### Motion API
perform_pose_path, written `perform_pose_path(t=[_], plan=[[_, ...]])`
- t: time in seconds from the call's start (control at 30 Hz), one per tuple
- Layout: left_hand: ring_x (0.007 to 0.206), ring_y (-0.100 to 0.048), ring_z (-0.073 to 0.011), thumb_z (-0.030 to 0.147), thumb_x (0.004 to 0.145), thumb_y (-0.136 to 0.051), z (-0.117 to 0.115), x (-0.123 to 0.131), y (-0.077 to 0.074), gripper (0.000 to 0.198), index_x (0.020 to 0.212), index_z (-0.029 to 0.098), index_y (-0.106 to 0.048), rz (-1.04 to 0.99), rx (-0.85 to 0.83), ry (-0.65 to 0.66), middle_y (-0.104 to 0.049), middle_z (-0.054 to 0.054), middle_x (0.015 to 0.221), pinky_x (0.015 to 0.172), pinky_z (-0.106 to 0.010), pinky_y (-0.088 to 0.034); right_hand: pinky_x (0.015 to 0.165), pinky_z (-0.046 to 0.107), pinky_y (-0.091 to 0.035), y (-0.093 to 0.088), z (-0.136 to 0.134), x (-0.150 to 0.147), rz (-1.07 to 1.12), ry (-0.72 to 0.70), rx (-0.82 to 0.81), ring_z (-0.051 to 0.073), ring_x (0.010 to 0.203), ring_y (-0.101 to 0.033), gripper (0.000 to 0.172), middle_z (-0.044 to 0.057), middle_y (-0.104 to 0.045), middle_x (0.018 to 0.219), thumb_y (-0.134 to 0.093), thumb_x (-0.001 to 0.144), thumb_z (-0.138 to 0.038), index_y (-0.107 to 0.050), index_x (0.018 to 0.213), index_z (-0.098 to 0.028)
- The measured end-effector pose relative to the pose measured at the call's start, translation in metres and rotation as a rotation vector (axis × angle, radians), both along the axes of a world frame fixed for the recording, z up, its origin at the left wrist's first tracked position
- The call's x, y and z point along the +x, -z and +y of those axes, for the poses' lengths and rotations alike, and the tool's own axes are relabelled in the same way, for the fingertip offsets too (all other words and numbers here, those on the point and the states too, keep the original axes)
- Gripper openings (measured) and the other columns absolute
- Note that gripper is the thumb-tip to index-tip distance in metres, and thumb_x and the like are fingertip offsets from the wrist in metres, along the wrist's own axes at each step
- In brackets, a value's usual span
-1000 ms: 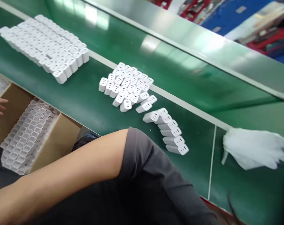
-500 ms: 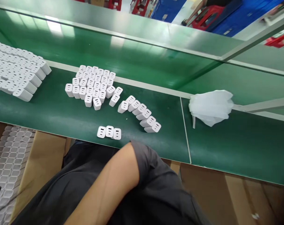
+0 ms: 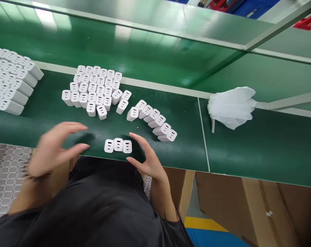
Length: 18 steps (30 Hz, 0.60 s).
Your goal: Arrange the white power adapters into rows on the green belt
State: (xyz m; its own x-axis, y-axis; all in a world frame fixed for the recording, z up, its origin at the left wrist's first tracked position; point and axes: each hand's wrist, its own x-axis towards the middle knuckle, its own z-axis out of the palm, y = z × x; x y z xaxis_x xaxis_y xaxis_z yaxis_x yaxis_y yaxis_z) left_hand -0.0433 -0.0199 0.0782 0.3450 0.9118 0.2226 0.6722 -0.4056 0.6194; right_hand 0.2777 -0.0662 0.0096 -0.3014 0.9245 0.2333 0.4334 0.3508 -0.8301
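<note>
Three white charger blocks [image 3: 118, 144] with dark port slots stand side by side near the front edge of the green bench. My right hand [image 3: 147, 156] is at their right end, thumb and fingers apart around the rightmost block, with a small gap showing. To the left, my left hand [image 3: 55, 145] hovers over the bench edge, slightly blurred, its thumb and fingers spread with nothing between them. Behind them a cluster of upright chargers [image 3: 92, 87] stands in rows. A curved line of tilted chargers [image 3: 155, 118] lies to its right.
A large block of chargers [image 3: 14, 80] fills the far left of the green bench [image 3: 171, 157]. A white plastic bag [image 3: 231, 108] lies at the right by the back rail. Below the front edge are a box of white pieces [image 3: 9, 178] and brown cartons [image 3: 222, 199].
Both my hands have come into view over the bench, where before only a forearm crossed my lap. The view has shifted a little. The chargers keep their arrangement.
</note>
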Motion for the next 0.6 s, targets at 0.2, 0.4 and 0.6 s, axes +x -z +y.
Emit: perform_pose_path(t=[0.2,0.4,0.6], plan=[[0.121,-0.061,-0.03,0.063,0.081,-0.072,0.006,0.108,0.05,0.079,0.142,0.017,-0.049,0.197,0.099,0.363,-0.059,-0.014,0.141,0.094,-0.043,-0.057,0.109,0.047,-0.049,0.025,-0.001,-0.01,-0.144,0.082,0.004,0.025,0.129,-0.06,0.076,0.008,-0.065,0.135,-0.064,0.094,-0.028,-0.024,0.159,-0.033],[0.091,-0.07,-0.022,0.062,0.092,-0.058,0.01,0.107,0.064,0.048,0.119,0.024,-0.07,0.104,0.0,0.324,-0.076,-0.006,0.112,0.076,-0.032,-0.054,0.105,0.046,-0.052,0.029,0.001,-0.011,-0.123,0.092,0.071,0.025,0.119,-0.066,0.083,0.007,-0.071,0.123,-0.065,0.094,-0.037,-0.016,0.161,-0.031],[0.076,-0.069,-0.0164,0.079,0.082,-0.057,0.021,0.096,0.046,0.068,0.116,0.022,-0.07,-0.922,-0.741,-0.061,-0.073,-0.005,0.097,0.062,-0.025,-0.055,0.105,0.048,-0.053,0.006,0.004,-0.026,0.099,0.15,0.217,0.026,0.126,-0.06,0.068,0.009,-0.06,0.141,-0.068,0.092,-0.034,-0.035,0.152,-0.032]])
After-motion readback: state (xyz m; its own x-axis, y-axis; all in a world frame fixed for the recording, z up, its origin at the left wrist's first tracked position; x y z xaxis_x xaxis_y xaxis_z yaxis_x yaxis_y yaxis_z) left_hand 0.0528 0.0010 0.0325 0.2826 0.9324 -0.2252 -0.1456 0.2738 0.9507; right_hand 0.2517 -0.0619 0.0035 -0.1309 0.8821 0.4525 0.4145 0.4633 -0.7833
